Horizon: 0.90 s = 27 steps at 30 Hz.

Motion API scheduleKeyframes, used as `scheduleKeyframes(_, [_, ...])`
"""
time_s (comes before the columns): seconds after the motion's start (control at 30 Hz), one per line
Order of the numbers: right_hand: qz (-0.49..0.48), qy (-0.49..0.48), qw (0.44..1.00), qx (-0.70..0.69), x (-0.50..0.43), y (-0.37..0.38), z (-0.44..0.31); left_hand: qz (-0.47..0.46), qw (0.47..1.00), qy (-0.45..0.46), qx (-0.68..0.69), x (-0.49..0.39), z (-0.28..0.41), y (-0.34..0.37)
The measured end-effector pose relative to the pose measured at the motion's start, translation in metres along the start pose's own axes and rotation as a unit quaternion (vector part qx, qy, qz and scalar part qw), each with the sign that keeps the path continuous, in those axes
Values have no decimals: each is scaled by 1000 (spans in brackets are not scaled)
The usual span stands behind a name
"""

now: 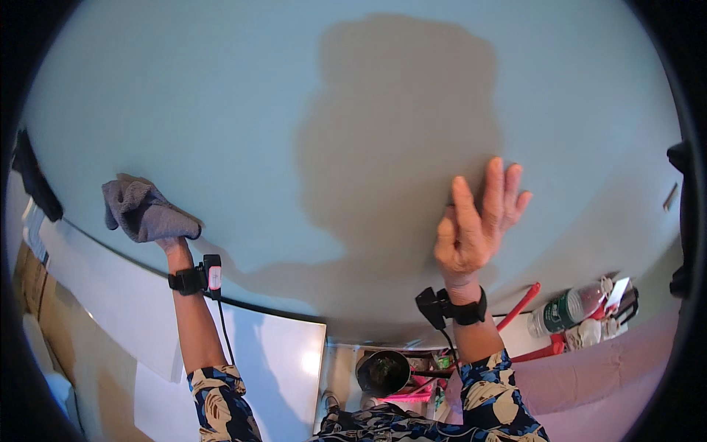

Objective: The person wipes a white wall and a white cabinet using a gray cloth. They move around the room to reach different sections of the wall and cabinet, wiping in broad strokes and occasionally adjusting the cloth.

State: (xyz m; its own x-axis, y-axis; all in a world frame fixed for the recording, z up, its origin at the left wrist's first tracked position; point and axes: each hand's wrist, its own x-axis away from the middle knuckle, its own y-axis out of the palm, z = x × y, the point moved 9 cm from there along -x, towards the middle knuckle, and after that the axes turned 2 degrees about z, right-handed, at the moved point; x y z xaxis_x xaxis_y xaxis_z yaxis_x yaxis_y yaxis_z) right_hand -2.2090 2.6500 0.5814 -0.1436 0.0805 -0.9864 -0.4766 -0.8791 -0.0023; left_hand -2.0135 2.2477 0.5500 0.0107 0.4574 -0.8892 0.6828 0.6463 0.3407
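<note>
A wide pale-blue flat surface (221, 110) fills most of the view, with a large shadow across its middle and right. On the left, my left hand (168, 243) is mostly hidden by a crumpled grey cloth (146, 212) that lies over it against the surface; its fingers cannot be seen. On the right, my right hand (478, 226) is at the surface with fingers apart, and no object shows in it. Both wrists carry black straps with small devices and cables.
A black pan (383, 373) with dark contents is below, near a pink basket (406, 396). A plastic bottle (563, 312) and red tubes (519, 306) are at the lower right. A white panel (276, 353) is at the lower left; a black object (36, 177) is at the left edge.
</note>
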Motion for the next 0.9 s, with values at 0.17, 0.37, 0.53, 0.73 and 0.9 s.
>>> scheduleKeyframes(0.17, [5,16,1000,-26,-2,4,2,-24,553,204,-808,5,-65,35])
scheduleKeyframes(0.37, [75,142,987,-21,31,-10,51,-201,320,160,-912,10,-305,102])
scheduleKeyframes(0.53, [157,182,970,-7,48,-35,82,-425,422,36,-800,70,-472,163])
scheduleKeyframes(0.73, [111,240,964,31,88,-34,109,-452,462,34,-762,100,-498,141])
scheduleKeyframes(0.9, [113,243,963,39,63,-33,99,-407,403,91,-815,47,-447,144])
